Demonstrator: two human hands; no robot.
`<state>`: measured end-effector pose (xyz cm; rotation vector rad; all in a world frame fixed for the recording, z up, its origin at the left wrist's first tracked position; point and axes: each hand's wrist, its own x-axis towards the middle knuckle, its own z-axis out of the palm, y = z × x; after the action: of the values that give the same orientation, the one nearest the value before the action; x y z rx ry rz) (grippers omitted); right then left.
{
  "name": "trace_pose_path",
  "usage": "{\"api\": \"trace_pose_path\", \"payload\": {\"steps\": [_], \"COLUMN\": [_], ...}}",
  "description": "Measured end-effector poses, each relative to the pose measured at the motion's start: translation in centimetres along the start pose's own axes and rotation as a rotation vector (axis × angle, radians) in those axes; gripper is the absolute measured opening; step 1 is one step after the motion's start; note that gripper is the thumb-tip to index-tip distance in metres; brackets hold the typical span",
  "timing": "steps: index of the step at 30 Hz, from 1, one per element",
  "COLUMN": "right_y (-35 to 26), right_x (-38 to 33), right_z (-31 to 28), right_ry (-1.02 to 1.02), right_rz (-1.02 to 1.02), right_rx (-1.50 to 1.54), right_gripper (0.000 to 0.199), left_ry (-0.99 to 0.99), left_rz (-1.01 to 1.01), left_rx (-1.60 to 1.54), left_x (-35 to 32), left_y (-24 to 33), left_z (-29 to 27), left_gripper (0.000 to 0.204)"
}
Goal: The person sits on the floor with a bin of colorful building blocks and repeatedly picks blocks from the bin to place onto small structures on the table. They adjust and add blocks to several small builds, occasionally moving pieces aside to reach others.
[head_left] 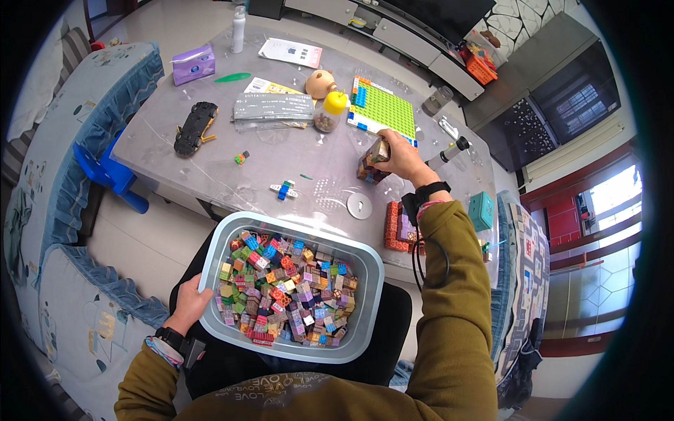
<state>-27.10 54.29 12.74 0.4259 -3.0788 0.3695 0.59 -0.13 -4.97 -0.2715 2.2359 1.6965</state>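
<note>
My right hand (401,158), right of centre in the frame, pinches the top of a small toy-brick stack (368,170) between thumb and fingers; the stack stands upright on the grey surface (242,181). My left hand (189,303), lower left of centre, rests against the left rim of a pale blue plastic tub (371,295); its fingers are mostly hidden, so I cannot tell how firmly they close. The tub, at lower centre, holds a heap of multicoloured toy bricks (288,289). Just beyond my right hand, toward the upper right, lies a green baseplate (385,111) edged with white and blue bricks. Below the stack are a white disc (359,205) and, farther right, an orange-red brick build (395,228) with purple bricks inside, partly behind my sleeve.
</note>
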Motion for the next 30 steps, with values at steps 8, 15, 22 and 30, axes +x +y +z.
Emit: {"api": "trace_pose_path", "payload": {"steps": [8,15,22,30], "right_y": [-5.3,-17.4,-7.1,0.1], "right_x": [-6.4,-15.5,-7.8,-1.5], "right_z": [-1.1,2.3,0.1,2.4], "right_ry": [0.177,-0.359,0.146,-0.126], "right_rz": [-0.289,-0.492,-0.175,0.003], "right_rx": [0.185,0.546,-0.009,-0.039], "right_gripper": [0.076,0.1,0.102,0.115], "left_ry": [0.0,-0.005,-0.007,-0.044], "left_rz": [0.055,0.062,0.008,-0.007], "left_rx": [0.027,0.065,0.068,0.046], "left_x": [0.2,0.0,0.1,0.0], "left_y": [-0.2,0.5,0.5,0.4], "left_z": [0.0,-0.2,-0.1,-0.4], "left_gripper": [0.037,0.037,0.038,0.04]}}
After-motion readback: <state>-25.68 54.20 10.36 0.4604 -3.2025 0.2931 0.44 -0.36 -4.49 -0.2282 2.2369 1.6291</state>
